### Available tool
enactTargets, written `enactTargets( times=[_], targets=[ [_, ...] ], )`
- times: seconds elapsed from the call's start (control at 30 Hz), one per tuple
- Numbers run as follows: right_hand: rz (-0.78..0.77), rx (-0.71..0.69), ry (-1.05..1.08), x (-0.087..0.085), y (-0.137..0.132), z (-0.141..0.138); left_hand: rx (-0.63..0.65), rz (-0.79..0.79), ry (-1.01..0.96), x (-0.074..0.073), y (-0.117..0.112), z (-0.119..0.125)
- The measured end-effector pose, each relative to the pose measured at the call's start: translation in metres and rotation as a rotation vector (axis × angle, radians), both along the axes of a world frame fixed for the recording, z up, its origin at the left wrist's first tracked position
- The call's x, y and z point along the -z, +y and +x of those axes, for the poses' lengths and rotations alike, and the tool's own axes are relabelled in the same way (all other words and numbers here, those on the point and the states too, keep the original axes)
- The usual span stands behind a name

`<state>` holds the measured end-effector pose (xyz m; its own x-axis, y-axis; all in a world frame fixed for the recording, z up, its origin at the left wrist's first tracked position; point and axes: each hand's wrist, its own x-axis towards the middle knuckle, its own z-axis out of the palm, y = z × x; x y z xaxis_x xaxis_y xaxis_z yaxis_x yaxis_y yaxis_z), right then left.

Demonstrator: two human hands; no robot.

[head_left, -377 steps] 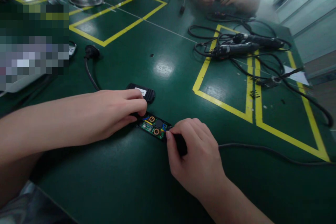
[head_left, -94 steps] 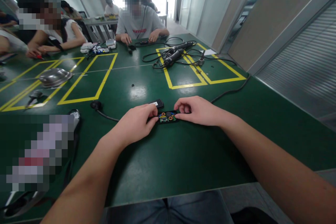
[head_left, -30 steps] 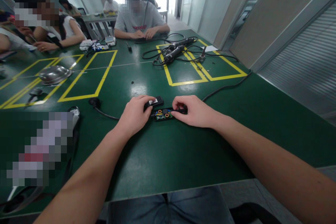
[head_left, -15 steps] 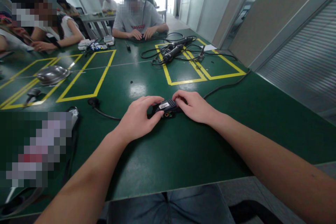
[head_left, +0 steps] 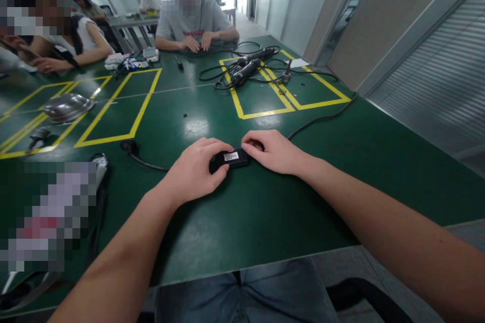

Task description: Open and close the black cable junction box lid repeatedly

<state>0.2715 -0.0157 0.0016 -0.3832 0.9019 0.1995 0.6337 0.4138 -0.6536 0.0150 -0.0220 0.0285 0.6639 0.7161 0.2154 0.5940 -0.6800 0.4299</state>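
Observation:
A small black plastic box (head_left: 238,159) with a white printed label lies on the green table in front of me. My left hand (head_left: 197,169) is closed around its left end, thumb on the near side and fingers on the far side. At the box's right end my right hand (head_left: 275,151) has its fingers curled together, the fingertips touching the far corner. Whatever those fingers pinch is hidden. A black cable (head_left: 149,165) with a round black plug (head_left: 129,146) runs out left from under my left hand. Another black cable (head_left: 318,120) leads away behind my right hand.
Two black electric screwdrivers (head_left: 246,71) with tangled cords lie farther back by yellow tape frames (head_left: 267,112). A metal bowl (head_left: 68,108) stands at left. A blurred-out packet (head_left: 60,202) lies near my left arm. Across the table a person (head_left: 197,22) works with both hands.
The box's labelled top was tilted, with inner parts showing on the near side; now it lies flat and those parts are covered. Both hands stay at the box. The view has shifted slightly.

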Motion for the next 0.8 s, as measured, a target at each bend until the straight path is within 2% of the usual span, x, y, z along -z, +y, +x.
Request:
enactTargets(
  times=[0.4,0.63,0.8],
  targets=[
    [0.007,-0.038,-0.087,-0.0059,-0.0006,0.0014,-0.053,-0.072,0.028,0.0044,0.0024,0.0045],
    [0.009,-0.051,-0.081,-0.0026,0.0000,0.0032,-0.060,-0.113,-0.020,0.0047,0.0036,0.0045],
    [0.044,-0.142,-0.106,-0.0019,-0.0034,0.0053,-0.052,-0.153,-0.069,0.0072,0.0054,0.0036]
  ],
)
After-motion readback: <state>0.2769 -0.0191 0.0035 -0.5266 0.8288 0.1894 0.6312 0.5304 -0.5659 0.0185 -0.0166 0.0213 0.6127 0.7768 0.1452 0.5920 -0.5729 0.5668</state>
